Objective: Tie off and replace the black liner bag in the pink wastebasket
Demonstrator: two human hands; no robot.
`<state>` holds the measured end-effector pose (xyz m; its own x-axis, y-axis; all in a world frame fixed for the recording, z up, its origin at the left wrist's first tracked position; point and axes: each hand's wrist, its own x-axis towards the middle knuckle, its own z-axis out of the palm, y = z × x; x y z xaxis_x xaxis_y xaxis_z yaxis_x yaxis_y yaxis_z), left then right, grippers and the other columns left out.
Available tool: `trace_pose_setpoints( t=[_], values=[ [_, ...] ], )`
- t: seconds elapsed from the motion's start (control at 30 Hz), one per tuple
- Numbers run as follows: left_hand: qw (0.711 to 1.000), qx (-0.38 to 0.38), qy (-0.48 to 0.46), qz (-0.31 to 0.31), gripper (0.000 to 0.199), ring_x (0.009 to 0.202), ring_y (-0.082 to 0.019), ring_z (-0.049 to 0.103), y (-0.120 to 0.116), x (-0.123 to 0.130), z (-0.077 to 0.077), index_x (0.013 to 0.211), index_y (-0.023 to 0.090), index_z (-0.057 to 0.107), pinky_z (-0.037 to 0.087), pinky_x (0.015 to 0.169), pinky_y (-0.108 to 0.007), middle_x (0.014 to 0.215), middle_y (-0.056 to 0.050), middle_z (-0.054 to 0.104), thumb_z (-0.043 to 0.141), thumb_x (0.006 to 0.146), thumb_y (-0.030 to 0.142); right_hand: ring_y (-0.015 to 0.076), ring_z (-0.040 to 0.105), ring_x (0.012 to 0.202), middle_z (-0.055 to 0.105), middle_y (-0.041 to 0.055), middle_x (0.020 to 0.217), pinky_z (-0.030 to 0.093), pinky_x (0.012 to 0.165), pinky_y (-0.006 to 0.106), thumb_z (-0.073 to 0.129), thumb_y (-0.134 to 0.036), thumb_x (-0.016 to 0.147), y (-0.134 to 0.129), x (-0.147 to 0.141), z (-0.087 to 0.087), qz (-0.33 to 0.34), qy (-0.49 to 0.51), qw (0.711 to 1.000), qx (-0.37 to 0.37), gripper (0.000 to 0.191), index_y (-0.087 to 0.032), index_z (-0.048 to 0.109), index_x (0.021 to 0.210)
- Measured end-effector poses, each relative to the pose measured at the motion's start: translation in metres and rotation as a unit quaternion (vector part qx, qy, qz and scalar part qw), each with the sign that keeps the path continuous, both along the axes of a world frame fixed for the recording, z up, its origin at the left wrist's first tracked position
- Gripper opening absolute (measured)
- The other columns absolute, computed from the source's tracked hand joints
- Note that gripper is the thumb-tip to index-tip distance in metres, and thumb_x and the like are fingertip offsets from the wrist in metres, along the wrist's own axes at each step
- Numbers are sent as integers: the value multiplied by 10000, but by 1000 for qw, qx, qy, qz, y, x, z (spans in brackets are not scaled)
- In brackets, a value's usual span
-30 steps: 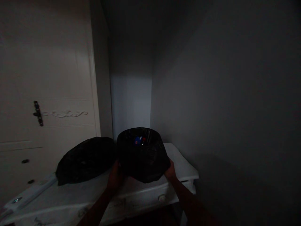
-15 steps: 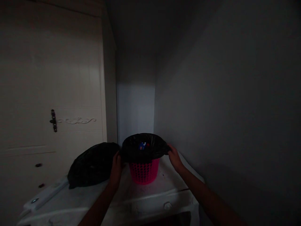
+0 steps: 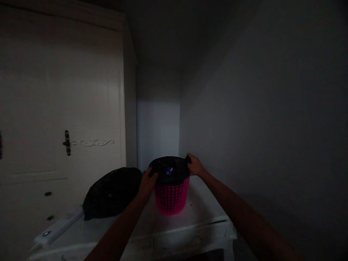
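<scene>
A pink perforated basket (image 3: pixel 172 200) stands upright on a white furniture top, lined with a black plastic bag (image 3: pixel 174 179). Inside the bag lies a small blue item (image 3: pixel 169 170) with something red beside it, too dim to name. My left hand (image 3: pixel 148 183) is closed on the bag's edge at the left of the rim. On the right, my right hand (image 3: pixel 195 165) pinches a gathered bit of the same bag, slightly raised at the rim.
A full-looking black bag (image 3: pixel 114 192) lies left of the basket on the white furniture top (image 3: pixel 203 214). A white power strip-like bar (image 3: pixel 58 226) is at its left edge. Behind stands a white wardrobe (image 3: pixel 95 94); a grey wall (image 3: pixel 258 137) rises on the right.
Both hands have moved inward, and the bag's wide flared edge is now drawn in close around the basket rim. The view has shifted slightly, and more of the basket's side shows.
</scene>
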<state>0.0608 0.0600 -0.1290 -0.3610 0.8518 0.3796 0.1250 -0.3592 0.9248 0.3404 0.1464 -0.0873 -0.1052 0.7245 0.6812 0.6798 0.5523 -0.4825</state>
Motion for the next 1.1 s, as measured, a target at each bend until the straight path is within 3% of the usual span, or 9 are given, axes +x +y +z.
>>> trace_pose_setpoints(
  t=[0.1,0.2,0.33,0.47,0.6,0.7,0.87,1.0,1.1],
  values=[
    [999,-36,6,12,493,1326,-305,611,-2,9,6,1279,137,672,477,1129,-446,1401,-164,666,728,799,237,251,540,1391,591,135,1490,354,1232,457,502,-72,707,10,-21,29,99,-82,992,-4,737,-125,589,1438],
    [999,-26,21,5,458,1278,-299,646,-9,19,13,1270,143,677,489,1115,-452,1342,-142,706,689,815,189,234,565,1372,607,104,1477,387,1217,439,503,-96,772,3,-47,57,189,-131,973,-25,645,-159,634,1401],
    [999,13,16,-31,395,1174,-281,697,-13,29,17,1195,170,709,514,1086,-473,1216,-102,764,666,806,124,236,635,1279,635,91,1448,495,1117,433,552,-211,880,-22,-69,90,244,-98,965,20,526,-195,638,1399],
    [996,11,-80,-37,400,1125,-284,716,-8,26,10,1186,178,689,561,1021,-477,1188,-118,764,735,790,192,196,664,1209,696,44,1362,534,1051,396,509,-173,923,-48,-63,126,234,-78,963,106,459,-250,679,1342],
    [977,9,-214,-23,387,951,-236,758,-3,7,5,1198,197,637,617,890,-422,1060,-95,775,684,814,197,201,672,1161,736,55,1276,495,1083,405,478,-113,918,-62,-31,155,137,-92,971,175,448,-220,716,1283],
    [975,4,-223,10,371,788,-207,747,0,-11,9,1137,175,630,622,818,-405,862,-50,751,671,768,158,211,698,1048,762,60,1210,517,1036,406,531,-145,906,-60,-2,158,55,-101,980,164,401,-209,737,1243],
    [984,19,-166,68,309,751,-194,716,2,-30,27,942,159,664,603,820,-412,803,-30,720,718,643,101,216,730,912,791,81,1127,540,975,389,582,-215,897,-51,35,133,-27,-111,987,110,331,-200,774,1166],
    [990,50,-101,80,273,860,-205,705,1,-38,50,864,171,714,569,890,-398,857,-37,728,786,603,137,211,741,867,809,68,1050,555,871,340,576,-287,906,-50,51,117,-5,-151,986,68,297,-214,799,1089],
    [989,83,-116,42,294,829,-192,690,1,-44,73,874,172,720,562,853,-370,837,-29,724,829,621,276,189,724,769,810,29,858,530,761,277,621,-271,845,-51,60,111,56,-246,968,0,210,-231,823,887]
  ],
)
